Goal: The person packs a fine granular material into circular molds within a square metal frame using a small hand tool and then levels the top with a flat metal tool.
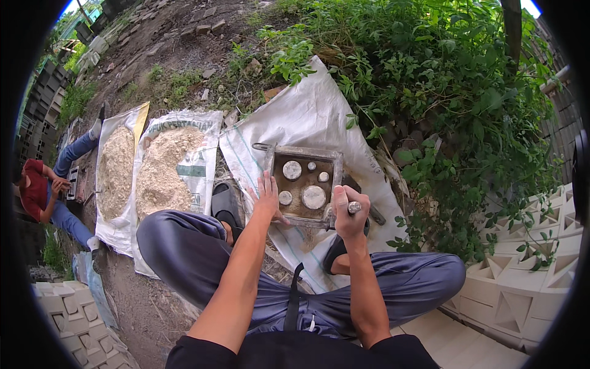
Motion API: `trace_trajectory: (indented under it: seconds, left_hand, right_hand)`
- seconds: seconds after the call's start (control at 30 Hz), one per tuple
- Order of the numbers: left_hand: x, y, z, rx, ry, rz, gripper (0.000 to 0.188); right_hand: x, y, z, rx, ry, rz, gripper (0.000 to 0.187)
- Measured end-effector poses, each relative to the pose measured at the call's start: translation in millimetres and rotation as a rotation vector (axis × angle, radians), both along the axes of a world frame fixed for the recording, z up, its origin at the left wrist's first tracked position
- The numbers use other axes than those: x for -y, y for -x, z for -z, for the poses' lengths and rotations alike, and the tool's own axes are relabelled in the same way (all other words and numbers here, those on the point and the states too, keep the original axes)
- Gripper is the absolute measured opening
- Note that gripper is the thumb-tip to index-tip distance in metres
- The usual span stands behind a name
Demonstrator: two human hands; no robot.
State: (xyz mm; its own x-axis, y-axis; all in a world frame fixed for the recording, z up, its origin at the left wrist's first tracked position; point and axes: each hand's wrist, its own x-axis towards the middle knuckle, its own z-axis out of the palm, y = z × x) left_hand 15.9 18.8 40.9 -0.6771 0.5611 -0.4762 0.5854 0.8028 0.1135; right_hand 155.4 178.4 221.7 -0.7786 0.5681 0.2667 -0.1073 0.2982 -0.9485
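Between my feet a square frame point(302, 149) lies on a white woven sack. Brown sand fills it, and several round pale discs point(313, 197) of different sizes sit in the sand. My left hand point(266, 197) rests with spread fingers against the frame's left side, holding nothing. At the frame's near right corner my right hand point(351, 215) is closed in a fist around a metal rod point(354, 207), whose rounded silvery end sticks out of the grip. The rod's other end is hidden by the hand. A dark bar point(376, 214) lies on the sack just right of that hand.
Two sacks of pale sandy powder point(169, 166) lie to the left. Beyond them sits another person point(40, 190) in a red shirt, hands at a small frame. Green plants point(442, 80) grow at the far right. Stacked cream blocks point(516, 289) stand at my right.
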Motion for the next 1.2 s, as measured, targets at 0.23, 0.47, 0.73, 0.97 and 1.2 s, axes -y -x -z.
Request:
trace_trajectory:
  seconds: [0.23,0.47,0.73,0.97,1.2]
  left_hand:
    - [22,2,8,0.154,-0.224,-0.076,0.167]
    - [19,9,3,0.209,-0.471,-0.063,0.17]
    - [22,8,4,0.21,-0.538,-0.083,0.169]
    - [22,7,6,0.205,-0.47,-0.079,0.169]
    - [18,12,0,0.208,-0.501,-0.076,0.168]
  right_hand:
    - [-12,13,31,0.117,0.238,0.049,0.048]
    - [-6,5,47,0.032,0.084,0.056,0.049]
    - [-9,11,11,-0.02,0.102,0.038,0.049]
    - [-23,21,36,-0.003,0.244,0.067,0.043]
    - [-39,38,35,-0.03,0.074,0.02,0.042]
